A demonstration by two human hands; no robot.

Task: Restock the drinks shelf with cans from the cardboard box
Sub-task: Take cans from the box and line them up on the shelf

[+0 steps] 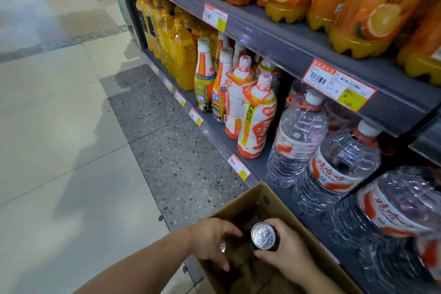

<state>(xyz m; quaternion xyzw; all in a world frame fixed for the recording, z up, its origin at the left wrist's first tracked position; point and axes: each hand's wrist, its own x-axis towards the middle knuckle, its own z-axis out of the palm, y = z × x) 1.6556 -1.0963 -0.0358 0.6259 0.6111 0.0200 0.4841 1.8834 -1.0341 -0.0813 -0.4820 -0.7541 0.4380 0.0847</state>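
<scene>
Cardboard fills the bottom of the view: the cardboard box point(267, 200) sits on the floor point(71, 126), pressed up against the foot of the drinks shelf point(281, 38), its flaps open. Both hands are down inside it. The right hand point(290, 249) wraps its fingers round a dark can point(263, 236), silver lid turned up toward the camera, holding it just above the box's dim interior. The left hand point(210, 238) curls over a second can point(223, 246) (only a sliver of its silver rim shows beneath the palm), gripping it from above. So the two cans lie side by side, close together, each one held, neither yet on the shelf. Up on the bottom tier stand big clear water jugs point(300, 136) with red labels, and beside them white bottles point(256, 117) with orange handles; farther left, yellow juice bottles point(181, 55). On the tier above, large orange soda bottles point(372, 5) line the edge, price tags point(338, 85) clipped along the shelf rails.
</scene>
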